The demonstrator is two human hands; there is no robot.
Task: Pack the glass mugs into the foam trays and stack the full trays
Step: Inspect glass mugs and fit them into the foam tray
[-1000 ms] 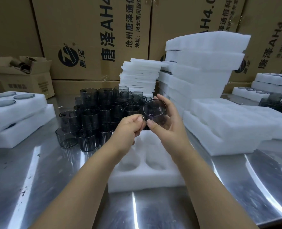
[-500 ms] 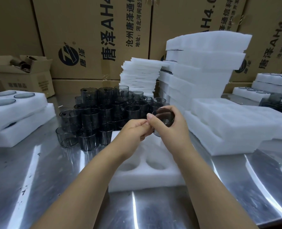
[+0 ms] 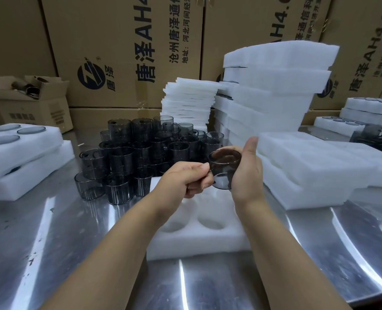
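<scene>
Mid-task, early on this tray. One smoky grey glass mug (image 3: 224, 166) is in the air, above the far part of the white foam tray with round pockets (image 3: 199, 242) lying near centre on the shiny steel table (image 3: 51, 242). It is not seated yet.

Left hand (image 3: 185, 177) pinches the mug's handle, fingers curled tight. Right hand (image 3: 246, 173) cups the mug body from the right, thumb up, fingers wrapped behind the glass.

The two near pockets of that tray are empty. The far pockets are hidden behind the hands, so I can't tell their state.

Done so far, by the look of it:
- Filled foam trays at the left (image 3: 28, 139), glass showing in the pockets, one on another.
- More filled trays stacked far right (image 3: 369, 108).

Left to do:
- A big cluster of loose grey glass mugs (image 3: 140, 157) stands far left of the hands, some stacked two high.
- A tall pile of white foam trays (image 3: 275, 86) stands far centre-right, with more foam blocks at the right (image 3: 319, 171).

So I judge plenty of packing remains: fill this tray, then stack it.

Behind everything are brown printed cardboard cartons (image 3: 118, 41), a pile of thin white foam sheets (image 3: 190, 101) and a small open carton far left (image 3: 35, 104).
</scene>
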